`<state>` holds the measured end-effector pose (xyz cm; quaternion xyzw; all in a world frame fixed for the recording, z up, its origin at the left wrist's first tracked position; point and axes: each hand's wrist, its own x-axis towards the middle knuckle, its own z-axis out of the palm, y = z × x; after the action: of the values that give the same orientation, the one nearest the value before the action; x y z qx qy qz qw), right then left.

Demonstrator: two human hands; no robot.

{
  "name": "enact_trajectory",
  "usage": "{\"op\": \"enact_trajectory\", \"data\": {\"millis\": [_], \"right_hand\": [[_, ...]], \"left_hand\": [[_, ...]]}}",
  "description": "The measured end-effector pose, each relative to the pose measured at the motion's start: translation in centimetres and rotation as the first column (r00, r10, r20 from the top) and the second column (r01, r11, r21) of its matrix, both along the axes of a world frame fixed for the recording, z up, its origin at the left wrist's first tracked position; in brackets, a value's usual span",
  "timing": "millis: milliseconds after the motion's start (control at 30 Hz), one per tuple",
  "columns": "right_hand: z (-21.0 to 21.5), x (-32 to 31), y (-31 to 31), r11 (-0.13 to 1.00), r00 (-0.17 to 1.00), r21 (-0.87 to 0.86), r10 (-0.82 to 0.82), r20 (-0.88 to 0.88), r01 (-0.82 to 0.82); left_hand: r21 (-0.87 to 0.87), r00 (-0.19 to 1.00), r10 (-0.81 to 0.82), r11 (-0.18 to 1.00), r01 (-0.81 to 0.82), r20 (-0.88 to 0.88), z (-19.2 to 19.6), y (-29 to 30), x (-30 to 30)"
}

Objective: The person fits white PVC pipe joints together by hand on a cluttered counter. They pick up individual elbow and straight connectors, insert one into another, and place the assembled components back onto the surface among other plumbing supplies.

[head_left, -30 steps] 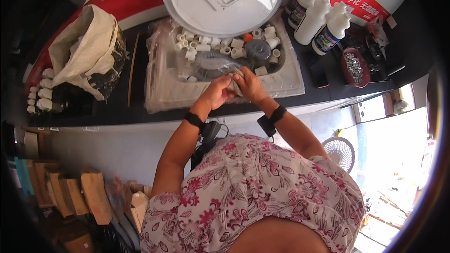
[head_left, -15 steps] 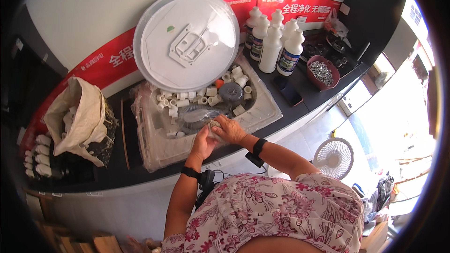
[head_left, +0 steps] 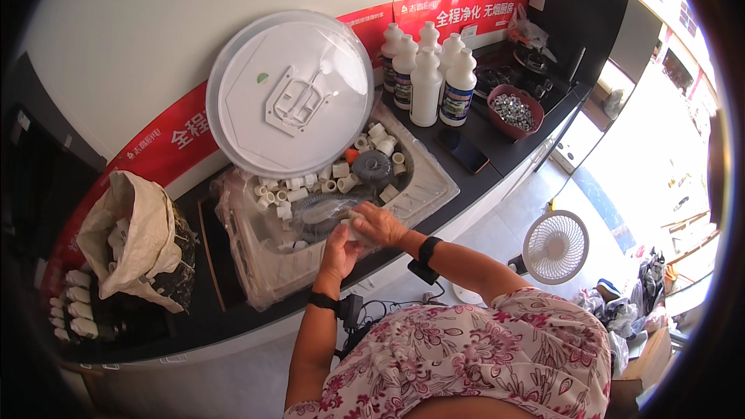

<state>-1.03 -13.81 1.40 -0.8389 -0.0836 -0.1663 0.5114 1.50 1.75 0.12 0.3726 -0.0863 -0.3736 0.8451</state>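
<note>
Over the front edge of a plastic-wrapped sink, my two hands meet around a small pale bundle [head_left: 356,233] that looks like a crumpled cloth. My right hand [head_left: 380,226] wraps it from above. Below and to the left, my left hand [head_left: 339,256] presses against it, fingers pointing up. Anything inside the bundle is hidden. Just beyond my hands, the sink [head_left: 425,200] holds many white pipe fittings [head_left: 289,195], a grey round part [head_left: 374,166], an orange piece [head_left: 351,156] and a corrugated grey hose [head_left: 310,213] in clear plastic.
A large round white lamp-like disc [head_left: 240,109] leans over the sink's back. To the right stand several white bottles [head_left: 424,97], a dark phone [head_left: 464,150] and a reddish bowl of metal nuts [head_left: 514,112]. An open sack [head_left: 147,244] stands left. A fan [head_left: 556,247] is below right.
My view has shifted, so the counter's left side sits lower in it. Both hands stay together on the pale bundle, which my right hand now covers more fully.
</note>
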Motion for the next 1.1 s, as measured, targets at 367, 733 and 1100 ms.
{"op": "enact_trajectory", "data": {"millis": [367, 733, 1100], "right_hand": [[-0.7, 0.6, -0.1, 0.997, 0.999, -0.063, 0.052, -0.003, -0.052], [-0.7, 0.3, -0.7, 0.99, 0.983, -0.025, 0.14, 0.117, -0.138], [-1.4, 0.8, -0.7, 0.997, 0.998, 0.064, 0.047, 0.051, -0.051]], "left_hand": [[0.163, 1.0, -0.004, 0.987, -0.001, 0.027, 0.1, 0.1, 0.2], [0.122, 0.987, 0.159, 0.98, -0.158, 0.001, 0.4, 0.0, -0.9], [0.261, 0.985, 0.166, 0.95, -0.173, 0.046, 1.7, -1.0, -1.1]]}}
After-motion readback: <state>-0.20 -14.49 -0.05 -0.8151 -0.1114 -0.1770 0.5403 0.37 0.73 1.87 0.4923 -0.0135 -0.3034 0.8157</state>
